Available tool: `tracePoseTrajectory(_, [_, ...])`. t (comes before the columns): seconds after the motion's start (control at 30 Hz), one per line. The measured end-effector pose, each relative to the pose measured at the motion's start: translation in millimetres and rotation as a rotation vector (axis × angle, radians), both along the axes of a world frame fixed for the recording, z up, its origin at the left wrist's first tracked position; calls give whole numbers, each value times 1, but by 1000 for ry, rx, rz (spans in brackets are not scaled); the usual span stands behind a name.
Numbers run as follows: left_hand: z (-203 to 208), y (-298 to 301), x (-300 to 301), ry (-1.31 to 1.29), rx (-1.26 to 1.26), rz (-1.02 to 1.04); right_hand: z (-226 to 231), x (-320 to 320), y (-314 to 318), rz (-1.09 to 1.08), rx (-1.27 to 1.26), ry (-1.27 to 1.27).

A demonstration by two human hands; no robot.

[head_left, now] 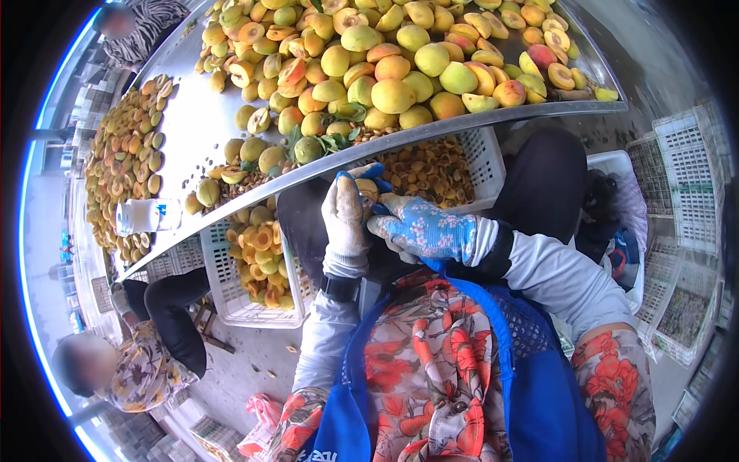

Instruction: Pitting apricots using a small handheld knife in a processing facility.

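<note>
Hanging nearest, a blue apron (550,408) frames a flowered shirt (423,354). Just beyond, two gloved hands are close together over the lap. The left hand (345,212), in a whitish glove with blue fingers, curls around a piece of yellowish fruit (368,187), pinching it between thumb and fingers. The right hand (427,225), in a blue flowered glove, bends inward close against that piece; its fingertips are hidden, so I cannot tell what it grips. The piece sits between the hands, near the table's edge. Under that edge, a white crate (484,160) holds brownish fruit halves (431,171); to the left, a second crate (223,281) holds yellow and orange ones. On the metal table (183,127) lies a big pile of whole and cut fruit (392,85). Farther left, a white jar (145,216) stands beside a heap of cut fruit (127,154). Beyond the second crate sits a co-worker (146,366); another person (146,32) is past the table's far side.
</note>
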State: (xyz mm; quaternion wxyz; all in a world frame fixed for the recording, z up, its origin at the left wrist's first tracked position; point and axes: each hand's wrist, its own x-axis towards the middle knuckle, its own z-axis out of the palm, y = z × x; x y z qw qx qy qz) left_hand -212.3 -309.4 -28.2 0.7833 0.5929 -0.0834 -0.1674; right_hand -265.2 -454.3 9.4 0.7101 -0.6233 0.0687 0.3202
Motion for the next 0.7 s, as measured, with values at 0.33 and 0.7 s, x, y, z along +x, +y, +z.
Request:
tracePoseTrajectory(0.33, [4, 4, 2, -56, -10, -138, 6, -7, -7, -30, 643, 454])
tracePoseTrajectory(0.7, [0, -26, 5, 67, -212, 98, -25, -18, -36, -221, 1230, 309])
